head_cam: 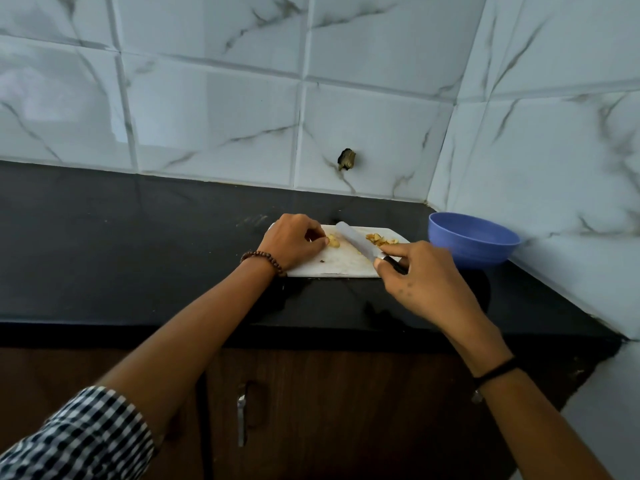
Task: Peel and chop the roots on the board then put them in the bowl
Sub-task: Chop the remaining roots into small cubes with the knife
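Note:
A white cutting board (332, 266) lies on the black counter. On it sits a pale yellow peeled root piece (333, 241), pinched at its left end by the curled fingers of my left hand (294, 244). My right hand (420, 277) grips the dark handle of a knife (356, 242), index finger stretched along the blade's back. The blade slants across the board just right of the root. A small heap of brownish peelings (381, 240) lies at the board's far right. A blue bowl (472, 241) stands to the right of the board.
The black counter (138, 244) runs left and ends at tiled walls behind and on the right, forming a corner by the bowl. A hole (347, 159) shows in the back wall tile. Below the counter edge are dark wooden cupboard doors with a metal handle (241, 415).

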A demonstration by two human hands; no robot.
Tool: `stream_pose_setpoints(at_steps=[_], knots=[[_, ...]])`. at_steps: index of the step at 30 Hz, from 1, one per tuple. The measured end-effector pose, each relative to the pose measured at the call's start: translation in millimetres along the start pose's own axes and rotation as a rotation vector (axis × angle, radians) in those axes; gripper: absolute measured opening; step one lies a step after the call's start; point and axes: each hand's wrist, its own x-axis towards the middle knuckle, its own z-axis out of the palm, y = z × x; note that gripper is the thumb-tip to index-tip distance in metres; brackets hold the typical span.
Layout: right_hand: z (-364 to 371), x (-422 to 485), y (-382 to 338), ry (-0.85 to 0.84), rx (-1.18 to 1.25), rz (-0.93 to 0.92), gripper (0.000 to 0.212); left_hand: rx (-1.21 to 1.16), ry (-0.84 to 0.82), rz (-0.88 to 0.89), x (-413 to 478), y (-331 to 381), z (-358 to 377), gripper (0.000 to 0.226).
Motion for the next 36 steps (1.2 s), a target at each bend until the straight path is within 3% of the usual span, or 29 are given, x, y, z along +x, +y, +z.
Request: stream_pose_setpoints(at_steps=[4,9,14,36], knots=[[12,3,-3,-0.044,-0.024,-0.001,0.037,-0.045,-0.005,-0.015,0,-1,-2,0.019],[14,7,2,0.083,-0.055,0.033,0.034,-0.111,-0.017,-0.024,0,-1,-4,0.018],[20,6,-7,0.053,-0.001,-0.006,0.038,-0.124,-0.022,-0.010,2,-2,-3,0.015],[36,16,-10,-0.046,-0.039,0.077,0.034,0.055,0.001,0.068,12,0,9,0.016]])
